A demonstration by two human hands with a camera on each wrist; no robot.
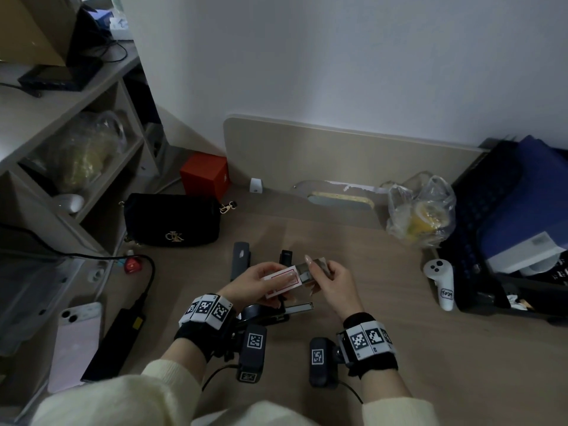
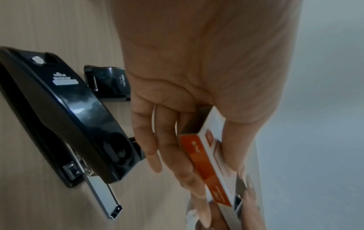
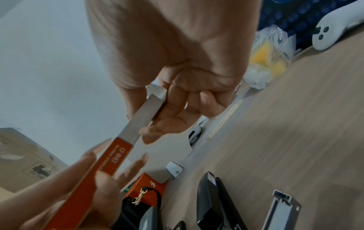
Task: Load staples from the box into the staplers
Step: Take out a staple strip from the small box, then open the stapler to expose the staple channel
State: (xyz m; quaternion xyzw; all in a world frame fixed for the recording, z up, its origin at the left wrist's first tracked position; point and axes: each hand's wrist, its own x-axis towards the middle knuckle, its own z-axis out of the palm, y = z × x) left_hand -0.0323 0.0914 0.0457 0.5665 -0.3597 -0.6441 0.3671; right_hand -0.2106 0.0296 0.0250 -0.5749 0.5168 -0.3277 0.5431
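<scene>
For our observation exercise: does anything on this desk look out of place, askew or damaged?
One thing stands out: the desk's back edge has a chipped patch with pale raw board showing and the surface strip peeling, just left of the plastic bag. The staple box, slid half open between both hands, is expected.

The left hand [image 1: 259, 279] covers part of the staple box [image 1: 282, 281]; its inner tray's contents [image 1: 307, 272] are too small to read. The nearest stapler [image 1: 267, 313] sits half hidden behind the left wrist at frame centre.
</scene>
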